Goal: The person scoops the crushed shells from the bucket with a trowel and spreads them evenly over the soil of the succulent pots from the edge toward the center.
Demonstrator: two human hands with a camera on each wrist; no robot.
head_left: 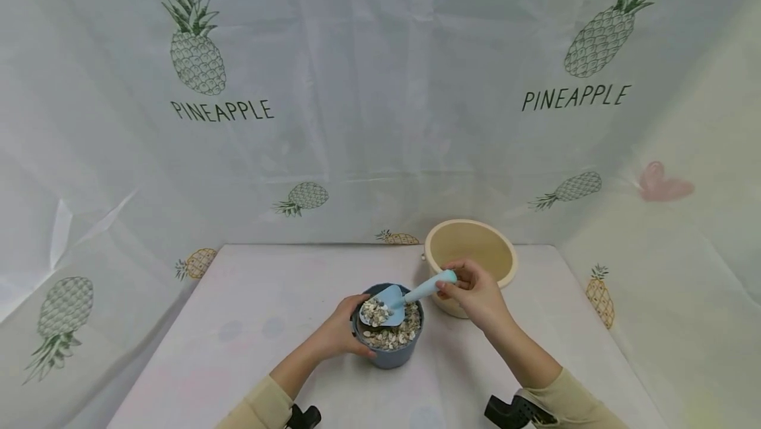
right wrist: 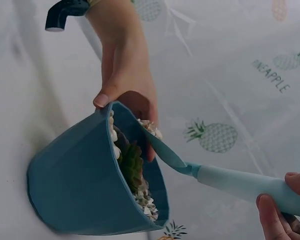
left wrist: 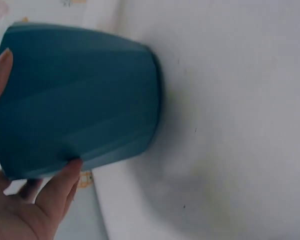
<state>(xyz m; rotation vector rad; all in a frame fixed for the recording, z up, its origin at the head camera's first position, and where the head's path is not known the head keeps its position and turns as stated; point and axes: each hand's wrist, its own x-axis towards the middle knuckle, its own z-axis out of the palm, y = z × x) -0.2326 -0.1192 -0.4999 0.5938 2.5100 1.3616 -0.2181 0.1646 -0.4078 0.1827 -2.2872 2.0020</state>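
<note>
A blue-grey flower pot point(head_left: 389, 357) stands on the table, with pale gravel point(head_left: 392, 338) across its top. My left hand point(head_left: 340, 335) grips the pot by its left side, thumb near the rim; in the left wrist view its fingers point(left wrist: 60, 192) press the pot wall. My right hand point(head_left: 478, 293) holds a light blue hand trowel point(head_left: 423, 289) by the end of its handle. The trowel's blade carries a heap of small stones point(head_left: 374, 312) over the pot opening. Through the right wrist view a green succulent point(right wrist: 133, 165) shows inside the pot, among the stones.
Behind and to the right of the pot stands a cream bucket point(head_left: 473, 250), close to my right hand. The white table point(head_left: 261, 290) meets a pineapple-print cloth point(head_left: 368, 85) at the back and sides.
</note>
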